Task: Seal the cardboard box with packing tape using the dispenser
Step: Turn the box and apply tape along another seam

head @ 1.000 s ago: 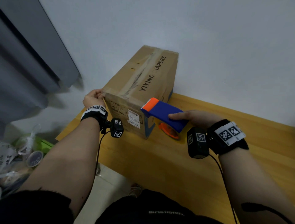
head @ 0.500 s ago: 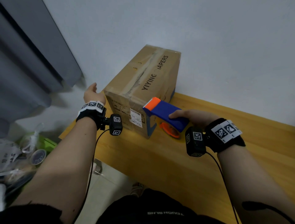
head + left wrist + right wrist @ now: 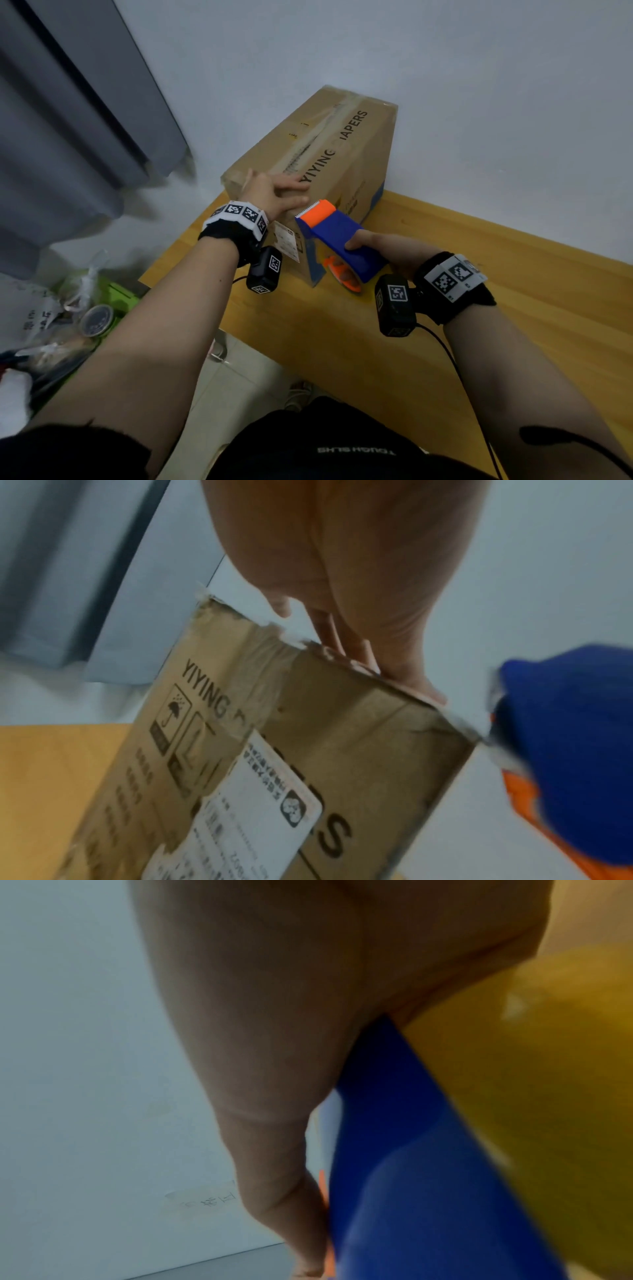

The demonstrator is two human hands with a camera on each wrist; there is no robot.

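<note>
A brown cardboard box (image 3: 329, 150) printed with dark letters stands on the wooden table (image 3: 513, 274), its top seam taped. My left hand (image 3: 274, 195) lies flat on the near end of the box top, fingers straight. In the left wrist view the box (image 3: 342, 737) fills the frame below my left hand (image 3: 359, 588). My right hand (image 3: 383, 246) grips the blue and orange tape dispenser (image 3: 339, 236), its toothed orange end beside the box's near corner. In the right wrist view my right hand (image 3: 274, 1069) holds the blue dispenser (image 3: 411, 1177).
A grey curtain (image 3: 68, 120) hangs at the left against the pale wall (image 3: 479, 85). On the floor at the lower left lie plastic bags and a round lid (image 3: 96, 320). The table edge (image 3: 181, 250) runs just left of the box.
My left hand left the box's left side and came up onto the near end of its top. The dispenser in my right hand stayed by the near corner.
</note>
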